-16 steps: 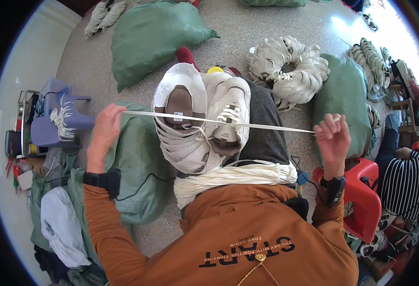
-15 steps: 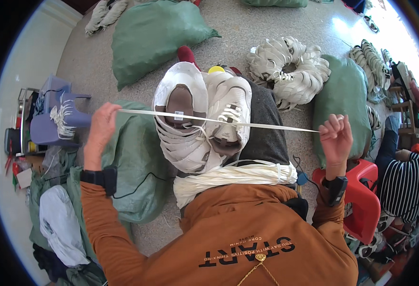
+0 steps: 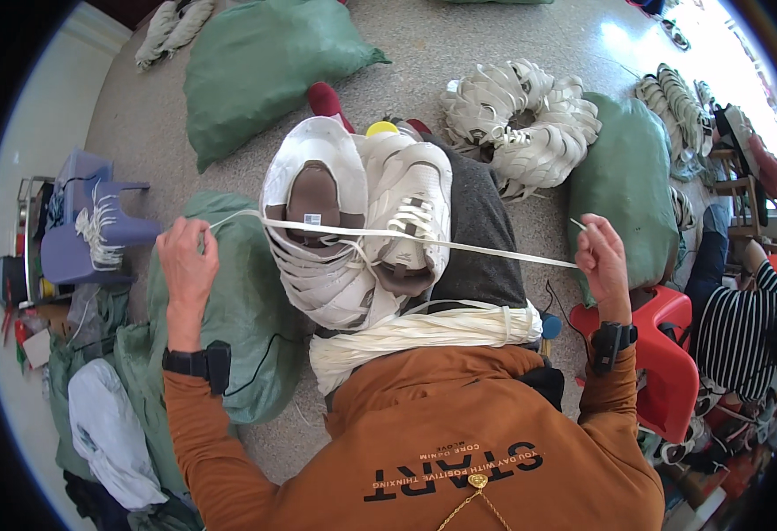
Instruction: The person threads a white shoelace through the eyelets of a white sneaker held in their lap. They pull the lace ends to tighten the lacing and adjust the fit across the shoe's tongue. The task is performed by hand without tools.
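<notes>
A flat cream shoelace (image 3: 486, 253) runs between my two hands, bowing slightly in the middle. My left hand (image 3: 188, 265) pinches it near one end, over a green sack. My right hand (image 3: 603, 258) closes on the other side, and a short lace tip pokes up from its fingers. Under the lace, on my lap, sit nested white shoe uppers (image 3: 318, 288) with a brown insole showing in the top one. Beside them is a white shoe (image 3: 422, 181) with laces threaded through its front. A bundle of cream laces (image 3: 424, 338) lies across my waist.
Green sacks (image 3: 269, 75) stand ahead and at both sides. A ring of shoe uppers (image 3: 521, 124) rests on the floor ahead right. To my left is a purple stool (image 3: 96, 234), to my right a red stool (image 3: 663, 363). A person in stripes (image 3: 742, 341) sits far right.
Both hands have moved slightly lower. The lace was pulled straight and is now a little slack, bending near my left hand. My view has shifted slightly.
</notes>
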A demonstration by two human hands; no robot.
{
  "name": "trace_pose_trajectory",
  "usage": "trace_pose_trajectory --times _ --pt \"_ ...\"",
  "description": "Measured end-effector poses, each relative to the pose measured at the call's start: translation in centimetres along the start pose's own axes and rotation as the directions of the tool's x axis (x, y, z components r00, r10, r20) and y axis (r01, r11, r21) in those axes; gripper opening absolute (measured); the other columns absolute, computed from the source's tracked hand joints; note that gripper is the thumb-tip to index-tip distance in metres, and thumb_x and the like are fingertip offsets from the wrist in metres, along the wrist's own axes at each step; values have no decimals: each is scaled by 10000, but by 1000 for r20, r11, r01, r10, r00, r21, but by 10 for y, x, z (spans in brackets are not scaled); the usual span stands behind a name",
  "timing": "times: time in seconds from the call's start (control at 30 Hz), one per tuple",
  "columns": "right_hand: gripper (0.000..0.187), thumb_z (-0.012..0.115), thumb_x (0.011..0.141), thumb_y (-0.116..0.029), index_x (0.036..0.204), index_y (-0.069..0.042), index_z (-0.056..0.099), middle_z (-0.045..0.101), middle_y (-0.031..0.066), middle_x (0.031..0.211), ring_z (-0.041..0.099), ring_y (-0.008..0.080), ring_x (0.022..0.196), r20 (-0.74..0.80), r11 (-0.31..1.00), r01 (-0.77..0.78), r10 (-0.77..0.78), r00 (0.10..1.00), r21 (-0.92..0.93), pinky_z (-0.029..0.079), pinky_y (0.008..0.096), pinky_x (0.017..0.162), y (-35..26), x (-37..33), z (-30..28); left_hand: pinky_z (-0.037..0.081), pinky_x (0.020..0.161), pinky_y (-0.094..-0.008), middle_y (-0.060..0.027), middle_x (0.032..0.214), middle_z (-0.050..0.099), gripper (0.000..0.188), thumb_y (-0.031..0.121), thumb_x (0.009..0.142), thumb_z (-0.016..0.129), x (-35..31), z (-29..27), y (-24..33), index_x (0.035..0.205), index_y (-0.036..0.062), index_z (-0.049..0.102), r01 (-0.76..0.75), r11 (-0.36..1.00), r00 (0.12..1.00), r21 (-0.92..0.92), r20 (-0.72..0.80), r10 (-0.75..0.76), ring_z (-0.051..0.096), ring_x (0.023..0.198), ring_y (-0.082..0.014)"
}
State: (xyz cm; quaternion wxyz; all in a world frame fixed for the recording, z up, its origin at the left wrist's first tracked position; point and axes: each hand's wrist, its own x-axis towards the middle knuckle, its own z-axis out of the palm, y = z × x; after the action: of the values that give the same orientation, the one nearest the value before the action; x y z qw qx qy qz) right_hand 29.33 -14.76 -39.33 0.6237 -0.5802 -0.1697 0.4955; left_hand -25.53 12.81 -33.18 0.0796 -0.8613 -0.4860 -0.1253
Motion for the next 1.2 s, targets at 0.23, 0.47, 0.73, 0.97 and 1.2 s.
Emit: trace_pose_trajectory --times 0.23,0.47,0.73,0.97,1.2 --pt "200 586 1020 -124 1185 -19 629 695 15 862 586 36 632 231 943 -121 198 952 -309 393 180 498 15 -8 52 347 479 -197 70 725 573 62 70 954 638 -7 -5 48 919 25 662 481 404 873 -778 381 -304 454 555 -5" --pt "126 599 996 -90 1065 -9 665 650 -3 799 546 39 617 467 882 -36 284 838 -470 424 203 528 39 -5 99 379 496 -203 35 764 588 46 66 907 704 -26 15 128 929 31 684 663 -61 733 -746 664 -151 469 572 -27" --pt "153 683 882 -79 1022 -17 671 663 129 921 645 269 875 506 447 687 -466 725 -573 503 363 803 51 6 138 505 790 -351 -102 984 629 231 33 805 754 -9 26 181 1022 25 673 -84 738 990 -670 27 138 620 881 -248" --pt "109 693 889 -55 978 -2 661 639 123 871 636 326 843 695 538 693 -248 675 -480 506 399 746 69 -7 146 405 1007 -459 -113 1123 588 306 38 764 746 1 53 210 1048 48 632 -261 827 951 -498 15 309 552 1083 -332" --pt "82 650 942 -73 989 -5 662 633 124 874 639 287 816 649 653 561 -138 748 -508 505 362 706 66 -7 138 427 1004 -468 -84 898 560 192 18 773 718 -5 61 209 916 60 597 -250 785 958 -567 -28 285 576 910 -302"
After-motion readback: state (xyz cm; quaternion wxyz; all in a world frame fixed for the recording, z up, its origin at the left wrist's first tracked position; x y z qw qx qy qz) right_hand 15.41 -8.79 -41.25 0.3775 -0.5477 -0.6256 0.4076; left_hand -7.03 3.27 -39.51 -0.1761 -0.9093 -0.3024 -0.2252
